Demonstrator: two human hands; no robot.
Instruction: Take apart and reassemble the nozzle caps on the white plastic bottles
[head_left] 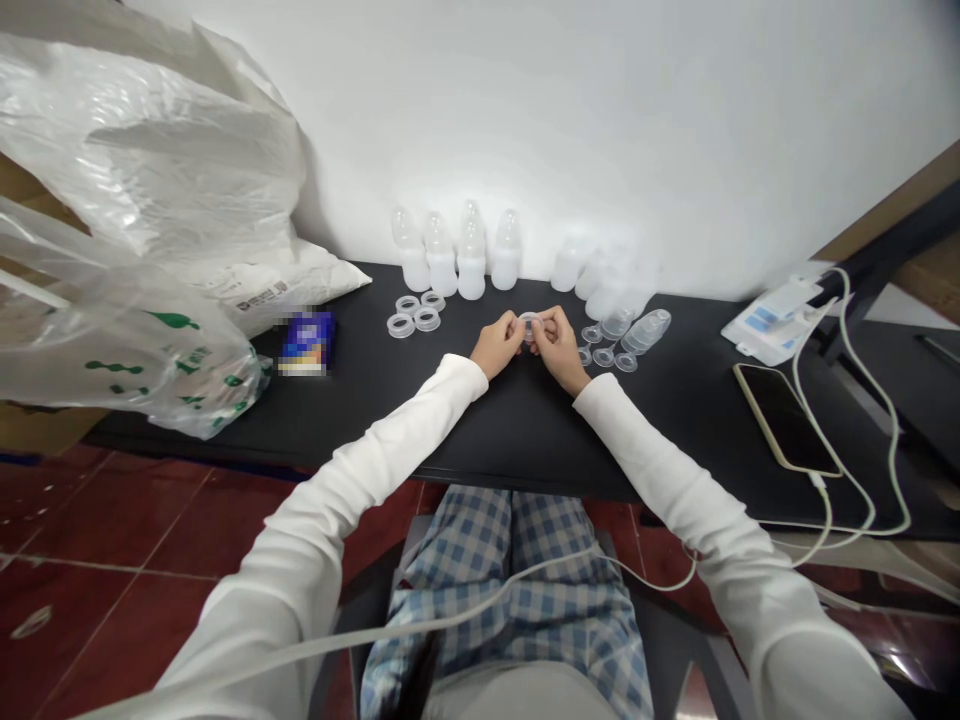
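Both hands meet over the middle of the black table, pinching a clear plastic ring (529, 318) between them. My left hand (496, 344) grips its left side with thumb and fingers closed. On the other side my right hand (559, 350) is closed on the ring too, fingers partly hiding it. To the left lie several loose translucent rings (401, 325). Several small clear nipples with round flanges (626, 362) lie just right of my right hand, beside stacked clear caps (646, 331). Behind, bottles with clear domed caps (471, 250) stand against the wall.
Several milky bottles without caps (566, 268) stand at the back right. Plastic bags (217, 170) and a blue box (307, 342) occupy the left. At the right are a phone (787, 418), a white-and-blue packet (772, 325) and a cable (885, 400); another cable crosses my lap.
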